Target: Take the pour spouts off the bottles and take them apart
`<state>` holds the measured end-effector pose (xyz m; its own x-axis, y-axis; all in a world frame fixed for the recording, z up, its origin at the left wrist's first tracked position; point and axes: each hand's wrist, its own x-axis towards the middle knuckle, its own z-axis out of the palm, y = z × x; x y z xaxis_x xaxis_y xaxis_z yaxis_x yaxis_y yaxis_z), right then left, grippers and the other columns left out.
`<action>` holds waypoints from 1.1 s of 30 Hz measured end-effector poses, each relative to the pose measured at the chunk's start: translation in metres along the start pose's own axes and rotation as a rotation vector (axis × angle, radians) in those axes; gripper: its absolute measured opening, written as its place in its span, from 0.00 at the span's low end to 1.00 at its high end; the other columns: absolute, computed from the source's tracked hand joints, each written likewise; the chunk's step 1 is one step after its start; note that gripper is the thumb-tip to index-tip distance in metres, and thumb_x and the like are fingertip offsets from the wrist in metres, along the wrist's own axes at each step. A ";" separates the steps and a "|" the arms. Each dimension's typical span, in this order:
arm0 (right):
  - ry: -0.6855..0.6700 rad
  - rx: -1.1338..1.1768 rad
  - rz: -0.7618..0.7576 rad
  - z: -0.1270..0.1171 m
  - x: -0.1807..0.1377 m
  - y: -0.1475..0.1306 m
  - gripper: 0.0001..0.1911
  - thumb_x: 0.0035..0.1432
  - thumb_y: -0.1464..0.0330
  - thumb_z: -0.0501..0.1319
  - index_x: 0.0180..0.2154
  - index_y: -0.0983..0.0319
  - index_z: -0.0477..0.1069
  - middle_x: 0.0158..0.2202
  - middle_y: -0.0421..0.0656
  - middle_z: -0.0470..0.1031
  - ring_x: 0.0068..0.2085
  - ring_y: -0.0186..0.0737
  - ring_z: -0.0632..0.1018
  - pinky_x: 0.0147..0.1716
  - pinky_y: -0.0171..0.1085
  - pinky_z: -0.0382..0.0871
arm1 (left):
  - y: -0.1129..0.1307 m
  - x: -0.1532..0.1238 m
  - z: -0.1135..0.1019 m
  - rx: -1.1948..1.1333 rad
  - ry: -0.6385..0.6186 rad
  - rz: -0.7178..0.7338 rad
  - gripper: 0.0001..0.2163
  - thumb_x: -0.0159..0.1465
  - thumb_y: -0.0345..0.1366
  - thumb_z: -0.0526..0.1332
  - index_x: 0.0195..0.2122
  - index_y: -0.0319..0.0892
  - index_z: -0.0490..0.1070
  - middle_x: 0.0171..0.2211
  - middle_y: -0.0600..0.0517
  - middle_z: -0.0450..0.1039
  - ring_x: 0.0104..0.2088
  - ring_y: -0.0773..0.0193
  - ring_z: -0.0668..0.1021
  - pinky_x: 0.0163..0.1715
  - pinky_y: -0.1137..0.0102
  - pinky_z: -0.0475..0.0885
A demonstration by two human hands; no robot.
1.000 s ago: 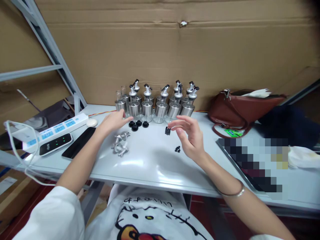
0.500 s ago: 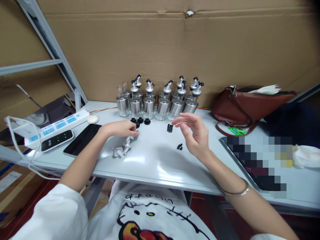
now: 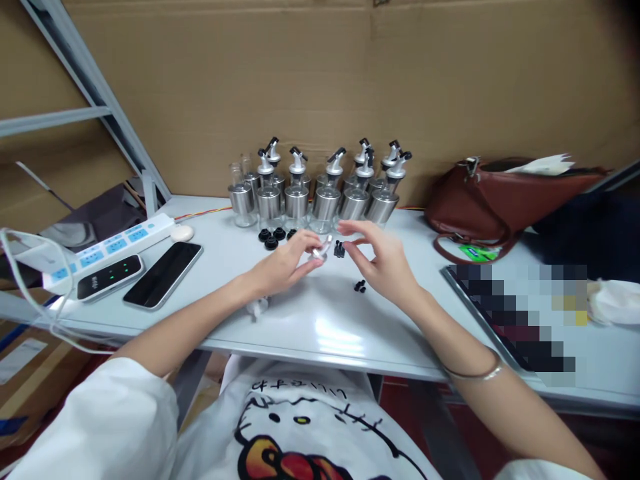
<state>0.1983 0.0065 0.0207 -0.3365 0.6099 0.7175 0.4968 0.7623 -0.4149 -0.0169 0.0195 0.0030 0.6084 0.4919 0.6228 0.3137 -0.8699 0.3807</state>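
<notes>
While the left grip (image 3: 284, 263) holds a silver spout (image 3: 322, 251), the right grip (image 3: 386, 259) stands with fingers parted.
Small black pieces (image 3: 339, 250) lie on the tabletop (image 3: 300, 327) just off the right grip's fingertips, nearer that hand; the spout sits at the left grip's fingertips, its slender part seemingly tilted up toward the right grip.

We pinch a silvery piece (image 3: 323, 249) in our left hand (image 3: 285, 267), above the tabletop (image 3: 300, 337). Our right hand (image 3: 384, 261) curves loosely beside it, near small black parts (image 3: 339, 251).
</notes>
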 end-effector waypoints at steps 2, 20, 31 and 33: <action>-0.058 0.000 -0.046 0.000 0.000 0.003 0.14 0.63 0.70 0.55 0.51 0.58 0.67 0.46 0.48 0.76 0.45 0.44 0.77 0.39 0.44 0.75 | 0.003 -0.002 0.004 0.031 -0.031 0.072 0.09 0.69 0.37 0.50 0.48 0.43 0.58 0.46 0.44 0.66 0.44 0.62 0.74 0.45 0.62 0.72; -0.223 -0.131 -0.221 -0.007 0.002 -0.003 0.10 0.66 0.66 0.49 0.40 0.59 0.68 0.36 0.47 0.76 0.36 0.43 0.73 0.37 0.42 0.68 | 0.012 -0.002 -0.005 0.256 -0.114 0.290 0.10 0.71 0.40 0.45 0.50 0.44 0.58 0.45 0.45 0.71 0.42 0.63 0.76 0.41 0.66 0.72; -0.331 -0.032 -0.131 -0.014 0.003 0.002 0.11 0.64 0.64 0.54 0.36 0.59 0.73 0.32 0.45 0.74 0.35 0.41 0.73 0.35 0.40 0.68 | 0.018 0.001 -0.001 0.461 -0.214 0.322 0.14 0.70 0.44 0.48 0.43 0.40 0.65 0.29 0.51 0.71 0.26 0.67 0.71 0.28 0.72 0.64; -0.399 -0.029 -0.070 -0.024 0.005 0.009 0.10 0.61 0.63 0.58 0.32 0.58 0.75 0.33 0.44 0.74 0.37 0.42 0.73 0.37 0.41 0.68 | 0.017 0.000 0.001 0.481 -0.200 0.339 0.15 0.70 0.45 0.46 0.43 0.39 0.65 0.29 0.51 0.70 0.25 0.66 0.70 0.28 0.72 0.64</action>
<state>0.2202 0.0112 0.0333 -0.6512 0.5977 0.4677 0.4825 0.8017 -0.3528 -0.0107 0.0048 0.0083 0.8418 0.2100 0.4972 0.3443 -0.9183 -0.1951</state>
